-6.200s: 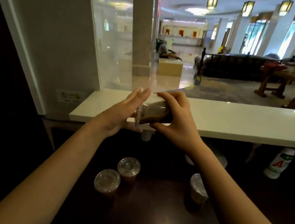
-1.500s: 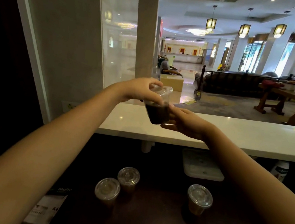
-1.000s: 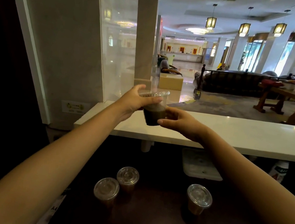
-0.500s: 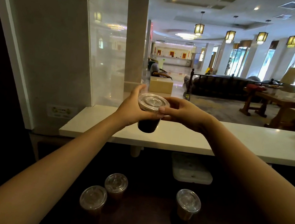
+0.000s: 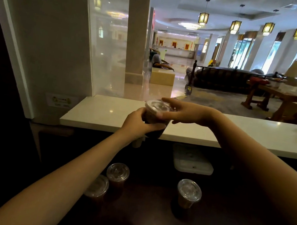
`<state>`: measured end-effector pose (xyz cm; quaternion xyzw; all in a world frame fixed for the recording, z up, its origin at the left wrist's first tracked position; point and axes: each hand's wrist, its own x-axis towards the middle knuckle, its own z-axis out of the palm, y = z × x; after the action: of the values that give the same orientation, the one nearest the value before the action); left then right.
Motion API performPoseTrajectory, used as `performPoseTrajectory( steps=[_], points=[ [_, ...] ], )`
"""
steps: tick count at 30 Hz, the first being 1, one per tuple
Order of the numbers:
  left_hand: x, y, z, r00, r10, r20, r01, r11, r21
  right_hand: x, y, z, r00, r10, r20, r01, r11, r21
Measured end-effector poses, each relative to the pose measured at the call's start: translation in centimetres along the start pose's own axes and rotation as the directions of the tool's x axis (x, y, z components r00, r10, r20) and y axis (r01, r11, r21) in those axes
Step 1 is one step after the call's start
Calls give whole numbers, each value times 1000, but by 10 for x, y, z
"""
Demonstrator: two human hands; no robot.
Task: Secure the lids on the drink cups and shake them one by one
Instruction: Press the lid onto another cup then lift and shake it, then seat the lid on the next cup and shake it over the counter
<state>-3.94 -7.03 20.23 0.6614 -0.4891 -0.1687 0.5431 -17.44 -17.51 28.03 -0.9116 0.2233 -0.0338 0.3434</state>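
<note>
A clear plastic cup of dark drink [image 5: 154, 120] with a clear lid is held upright in the air in front of the white counter. My left hand [image 5: 138, 122] wraps around its body from the left. My right hand [image 5: 183, 112] grips the lid rim from the right, thumb and fingers on its edge. Three more lidded cups stand on the dark table below: two close together at the left [image 5: 117, 173] [image 5: 97, 187], the nearer one partly hidden by my left forearm, and one at the right [image 5: 188, 193].
A white counter ledge [image 5: 236, 132] runs across in front, with a glass pane and grey wall at its left. A white lidded container [image 5: 193, 161] lies on the dark table under the ledge. A lobby with sofas and wooden tables lies beyond.
The cup was tipped sideways between both hands and is now upright and lower. My left hand slid down around its body; my right hand moved onto the lid rim.
</note>
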Motion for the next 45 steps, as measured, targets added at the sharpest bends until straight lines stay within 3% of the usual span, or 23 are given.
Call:
performPoseTrajectory(
  steps=[2,4,10,14,18,22,24,30,35,45],
  points=[
    [-4,-11,8,1000,5,-27,-4,999,51,8,2,12,999,30,-16,-33,970,-239],
    [-10,-23,11,1000,13,-5,-12,996,91,13,8,25,998,46,-39,-57,937,-344],
    [-40,-69,17,994,-37,100,32,998,54,14,36,68,998,55,1,-53,963,-265],
    [-47,-110,13,949,-166,267,136,982,128,16,69,101,997,73,26,-66,973,-219],
    [-43,-160,-3,898,-367,243,224,857,465,13,118,146,981,190,45,-166,932,-321],
    [-44,-193,-4,831,-504,237,222,691,688,12,154,179,958,277,80,-231,904,-361],
    [-45,-204,2,806,-539,243,197,633,749,14,165,187,951,301,76,-260,905,-337],
    [-34,-212,6,836,-534,130,222,544,809,29,180,200,944,329,40,-296,892,-342],
    [-28,-215,1,830,-538,149,201,538,819,37,188,200,931,364,29,-332,876,-349],
    [-50,-206,25,846,-463,263,118,644,756,44,183,188,888,457,53,-392,812,-434]
  ],
)
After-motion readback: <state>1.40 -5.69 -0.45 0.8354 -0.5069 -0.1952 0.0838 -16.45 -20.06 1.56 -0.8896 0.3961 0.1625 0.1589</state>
